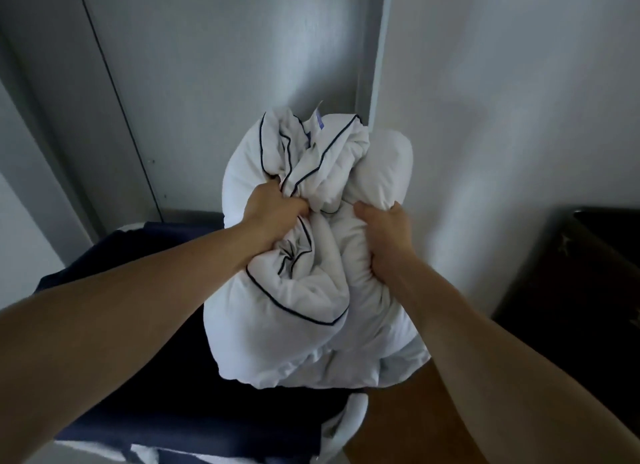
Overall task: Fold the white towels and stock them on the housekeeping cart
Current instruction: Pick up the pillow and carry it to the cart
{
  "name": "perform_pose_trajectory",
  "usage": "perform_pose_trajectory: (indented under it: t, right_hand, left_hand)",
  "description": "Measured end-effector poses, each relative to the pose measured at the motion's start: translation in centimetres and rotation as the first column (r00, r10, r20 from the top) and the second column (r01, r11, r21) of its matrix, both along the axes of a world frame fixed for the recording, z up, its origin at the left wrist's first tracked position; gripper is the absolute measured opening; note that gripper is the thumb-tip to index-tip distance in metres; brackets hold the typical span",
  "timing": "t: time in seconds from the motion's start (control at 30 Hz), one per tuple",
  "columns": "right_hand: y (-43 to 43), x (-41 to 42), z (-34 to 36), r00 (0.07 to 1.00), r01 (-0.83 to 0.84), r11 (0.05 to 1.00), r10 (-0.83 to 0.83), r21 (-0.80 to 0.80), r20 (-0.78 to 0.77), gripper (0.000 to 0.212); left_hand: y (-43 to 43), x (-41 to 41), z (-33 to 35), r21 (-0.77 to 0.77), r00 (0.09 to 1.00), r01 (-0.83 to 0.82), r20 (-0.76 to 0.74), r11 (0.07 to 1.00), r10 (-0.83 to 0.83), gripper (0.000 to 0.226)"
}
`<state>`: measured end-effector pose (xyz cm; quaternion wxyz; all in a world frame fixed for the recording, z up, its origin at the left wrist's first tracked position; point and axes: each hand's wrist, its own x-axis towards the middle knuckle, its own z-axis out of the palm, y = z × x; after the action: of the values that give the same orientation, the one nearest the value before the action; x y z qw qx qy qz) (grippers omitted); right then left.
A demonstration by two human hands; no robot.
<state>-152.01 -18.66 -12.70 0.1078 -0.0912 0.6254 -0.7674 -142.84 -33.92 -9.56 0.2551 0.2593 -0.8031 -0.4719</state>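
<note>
A: What are the hands doing?

B: Both hold the same thing. The left hand (273,207) has its fingers curled deep into a fold near the middle of a white bundle (311,297). The right hand (384,235) grips the bundle's right side, thumb on top and fingers dug into the soft cloth.

A: So neither hand is loose?

B: No, each is clenched on the cloth. Both arms reach forward from the bottom corners of the view.

A: Where is the bundle?

B: Up in front of the person, held between the two hands. It is crumpled and puffy, not folded. It hangs over a dark blue cloth (138,377) that fills the lower left. Whether the two touch I cannot tell.

A: Any marks on it?

B: Thin dark piping (294,311) runs along its edges and loops through the creases. A small pale label (318,120) sticks up at the top.

A: And around it?

B: A white wall (519,99) stands behind and to the right, with a grey upright frame (379,47) just behind the bundle's top. A brown wooden floor (398,422) shows beside the right arm. A dark, box-like piece of furniture (581,283) stands at the far right, well apart from the bundle. Below the bundle a white curved edge (349,418) shows beside the blue cloth. What it belongs to I cannot tell.
</note>
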Motion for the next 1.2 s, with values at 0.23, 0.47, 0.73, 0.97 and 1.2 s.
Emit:
perform_pose_trajectory:
  t: [0.23, 0.47, 0.73, 0.97, 1.2]
  right_hand:
    - [15.4, -6.9, 0.8, 0.994, 0.099, 0.995, -0.097, 0.026, -0.055, 0.014]
    - [27.6, -14.2, -4.8, 0.993, 0.117, 0.984, -0.119, 0.137, 0.01, 0.024]
    - [36.3, -20.6, -18.5, 0.956, 0.099, 0.964, -0.161, 0.246, 0.245, 0.04]
    - [36.5, -24.2, -28.9, 0.947, -0.27, 0.422, -0.048, 0.865, 0.319, 0.048]
    - [31.7, -27.9, -30.0, 0.845, -0.037, -0.041, 0.533, 0.998, 0.054, 0.093]
  left_hand:
    - [14.0, -8.2, 0.7, -0.005, 0.995, 0.104, -0.006, 0.995, -0.104, 0.029]
    - [24.1, -15.0, -3.9, 0.081, 0.975, 0.181, 0.116, 0.98, -0.189, 0.03]
    - [21.4, -17.2, -11.0, 0.086, 0.953, 0.099, 0.277, 0.991, -0.119, 0.035]
    - [17.2, -17.6, -17.6, 0.107, 0.874, 0.101, 0.466, 0.989, -0.139, 0.04]
    - [15.8, -20.4, -18.9, 0.161, 0.83, 0.096, 0.532, 0.982, -0.168, 0.035]
